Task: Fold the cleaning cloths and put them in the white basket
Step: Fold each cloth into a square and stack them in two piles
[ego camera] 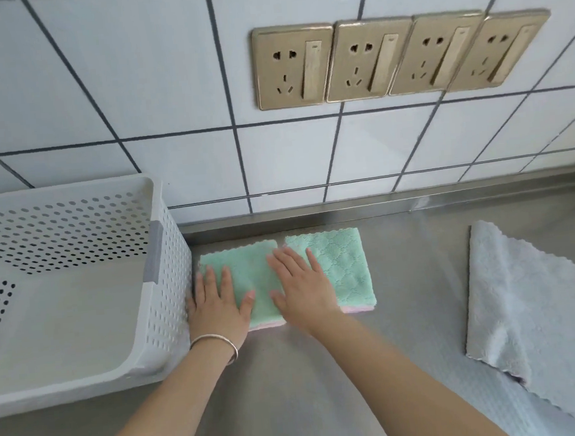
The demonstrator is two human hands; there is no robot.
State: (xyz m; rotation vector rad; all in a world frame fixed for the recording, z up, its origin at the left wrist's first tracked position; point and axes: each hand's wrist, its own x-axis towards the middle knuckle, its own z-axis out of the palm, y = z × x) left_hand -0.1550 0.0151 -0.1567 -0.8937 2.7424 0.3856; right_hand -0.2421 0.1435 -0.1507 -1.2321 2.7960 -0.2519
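Flat palms (219, 304) (300, 287) on 1 green cloth (343, 265)

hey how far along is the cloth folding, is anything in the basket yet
Nothing is finished: the white basket shows only a bare floor. In hand is the green cloth, folded on the counter beside the basket, with the left hand and right hand pressing flat on it. Left to do: finish that fold, put it in, then fold and put away the grey cloth, lying unfolded to the right.
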